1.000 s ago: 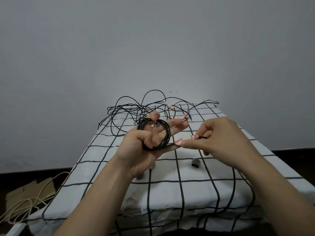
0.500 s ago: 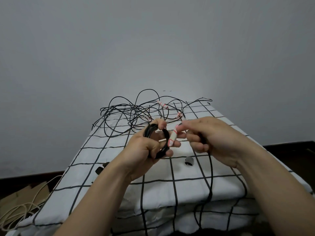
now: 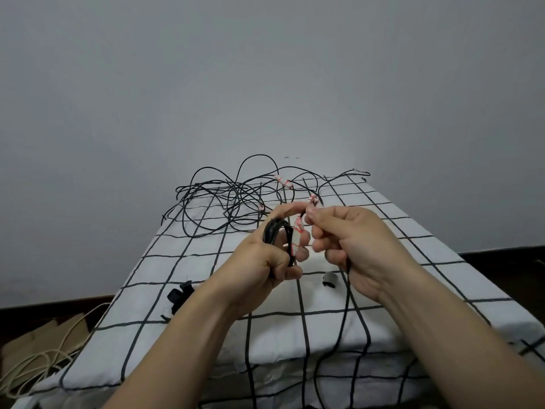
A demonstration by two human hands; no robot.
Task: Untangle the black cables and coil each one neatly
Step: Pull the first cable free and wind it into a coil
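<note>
Both hands are raised together over the middle of the surface (image 3: 418, 261), which is covered by a white cloth with a black grid. The left hand (image 3: 262, 261) grips a coiled black cable (image 3: 272, 231), its fingers (image 3: 295, 272) curled round the bunched loops with the thumb across the top. A white-and-red tape wrap (image 3: 297, 236) on the cable stands nearly upright against those fingers, just beside the coil. The right hand (image 3: 356, 249) is close up against the left; its thumb and forefinger pinch the cable just above the tape wrap and the other fingers (image 3: 320, 246) are tucked in, curled. A loose black strand (image 3: 344, 308) drops from under the right hand, crosses the cloth and hangs over the near edge. At the far end of the surface, near the grey wall (image 3: 265, 84), lies the tangle of black cables (image 3: 230, 202), loops overlapping and some arching up off the cloth; a few carry similar red-and-white tape marks (image 3: 283, 182). Two small black pieces sit on the cloth below the hands: a strap (image 3: 179, 296) to the left of the left wrist, a short loop (image 3: 329, 280) between the hands. On the floor to the left, a cream cord (image 3: 38, 360) lies in loose coils by some cardboard (image 3: 28, 342).
</note>
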